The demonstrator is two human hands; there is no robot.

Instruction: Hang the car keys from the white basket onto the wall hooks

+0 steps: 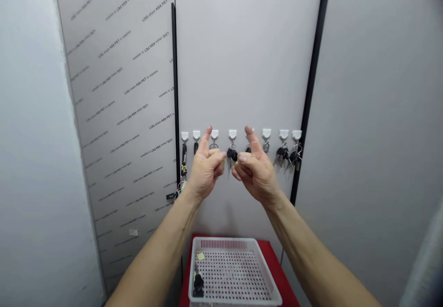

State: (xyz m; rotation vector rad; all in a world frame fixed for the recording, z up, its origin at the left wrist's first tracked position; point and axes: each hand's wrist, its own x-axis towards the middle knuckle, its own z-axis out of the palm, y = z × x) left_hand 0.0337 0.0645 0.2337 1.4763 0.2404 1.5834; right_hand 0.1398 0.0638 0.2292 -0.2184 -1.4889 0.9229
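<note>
My left hand (pixel 207 161) is raised with its index finger stretched up and the other fingers curled; it holds nothing. Its fingertip is in front of a white hook (pixel 214 134). Mirroring it, my right hand (pixel 256 166) points up with one finger, the rest bent, and it is bare too. Between them a bunch of black-headed keys (pixel 231 153) hangs from a hook (pixel 232 134). My right hand partly hides another hook and its keys. Farther right, key bunches (pixel 282 153) hang from more hooks. At the far left a black strap (pixel 184 159) with keys hangs down.
Below stands a white perforated basket (pixel 254 241) on a red surface (pixel 277 265). Inside it lie black-headed keys (pixel 198 284) and a small yellow piece (pixel 200 256). Black vertical strips (pixel 313 81) flank the pale panel (pixel 249 57). A printed film covers the left panel (pixel 117 90).
</note>
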